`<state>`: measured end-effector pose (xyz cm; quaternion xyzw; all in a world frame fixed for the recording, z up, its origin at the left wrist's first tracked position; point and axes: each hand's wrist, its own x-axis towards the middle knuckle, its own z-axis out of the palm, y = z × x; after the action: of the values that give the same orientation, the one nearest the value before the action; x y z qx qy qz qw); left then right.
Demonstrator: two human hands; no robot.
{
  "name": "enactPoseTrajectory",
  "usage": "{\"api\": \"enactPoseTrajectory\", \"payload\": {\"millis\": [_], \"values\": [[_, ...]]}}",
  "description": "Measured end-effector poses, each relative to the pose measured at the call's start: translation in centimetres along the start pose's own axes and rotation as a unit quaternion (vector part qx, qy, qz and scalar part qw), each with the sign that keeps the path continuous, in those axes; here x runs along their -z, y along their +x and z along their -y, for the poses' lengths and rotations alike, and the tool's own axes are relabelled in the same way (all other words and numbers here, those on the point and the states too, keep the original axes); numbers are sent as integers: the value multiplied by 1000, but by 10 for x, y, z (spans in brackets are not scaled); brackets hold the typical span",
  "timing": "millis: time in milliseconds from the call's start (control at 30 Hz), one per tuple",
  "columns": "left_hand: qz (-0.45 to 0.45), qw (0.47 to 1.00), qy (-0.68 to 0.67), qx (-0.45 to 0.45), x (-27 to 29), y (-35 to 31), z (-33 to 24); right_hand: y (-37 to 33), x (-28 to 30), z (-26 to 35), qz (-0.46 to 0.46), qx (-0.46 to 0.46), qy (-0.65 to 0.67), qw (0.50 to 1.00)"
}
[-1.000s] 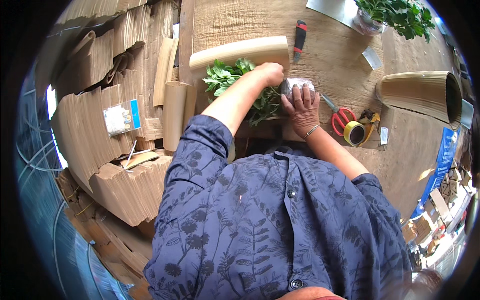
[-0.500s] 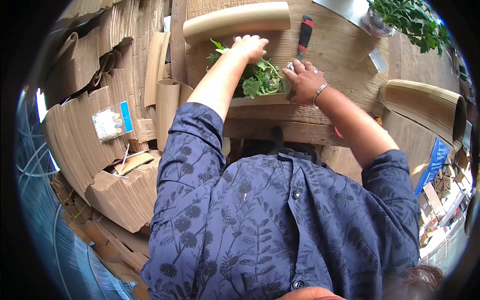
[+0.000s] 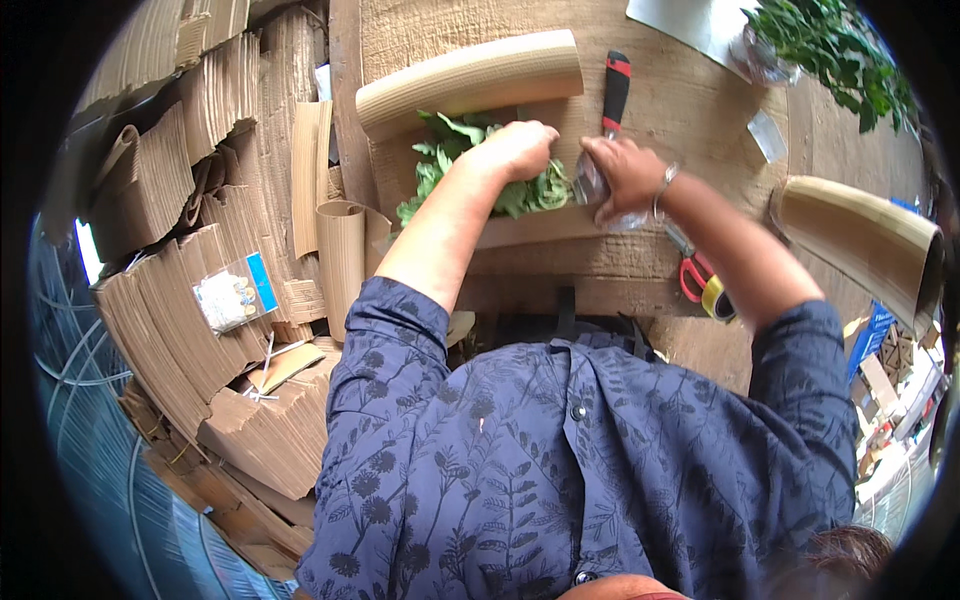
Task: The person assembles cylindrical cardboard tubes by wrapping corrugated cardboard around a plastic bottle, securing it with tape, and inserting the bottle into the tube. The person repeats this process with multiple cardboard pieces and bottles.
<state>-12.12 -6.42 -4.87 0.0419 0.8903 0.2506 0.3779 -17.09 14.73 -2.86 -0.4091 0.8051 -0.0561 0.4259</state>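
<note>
A leafy green plant (image 3: 436, 160) lies on a corrugated cardboard sheet (image 3: 515, 232) whose far side curls into a roll (image 3: 470, 82). My left hand (image 3: 522, 150) is closed over the plant's stems, its fingertips partly hidden. At the plant's right end, my right hand (image 3: 628, 178) grips a clear plastic wrapping (image 3: 592, 182); what is inside it is hard to make out. Just beyond that hand lies a tool with a black and red handle (image 3: 617, 92), its metal end toward me.
Scissors with red and yellow handles (image 3: 705, 285) lie near the table's front edge. A curved cardboard piece (image 3: 860, 235) stands at right, another potted plant (image 3: 835, 55) at far right. Stacked cardboard (image 3: 170, 300) fills the left, with a small plastic packet (image 3: 235, 292) on it.
The plant's leaves have shifted toward the left under my left hand. My right hand has lifted and turned, showing more of the plastic. The whole view has shifted slightly, and the scissors show more.
</note>
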Motion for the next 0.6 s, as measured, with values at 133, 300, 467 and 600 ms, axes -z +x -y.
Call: {"api": "enactPoseTrajectory", "payload": {"millis": [133, 300, 467, 600], "values": [[45, 997, -33, -48, -12, 36, 7, -28, -27, 16, -113, 6, -45, 993], [162, 965, -202, -44, -32, 50, 6, -43, -37, 24, -162, 13, -41, 986], [174, 950, -245, -88, -30, 51, 13, -54, -49, 28, -203, 44, -37, 978], [202, 934, -284, -77, -29, 51, 15, -58, -55, 29, -217, 56, -47, 973]]}}
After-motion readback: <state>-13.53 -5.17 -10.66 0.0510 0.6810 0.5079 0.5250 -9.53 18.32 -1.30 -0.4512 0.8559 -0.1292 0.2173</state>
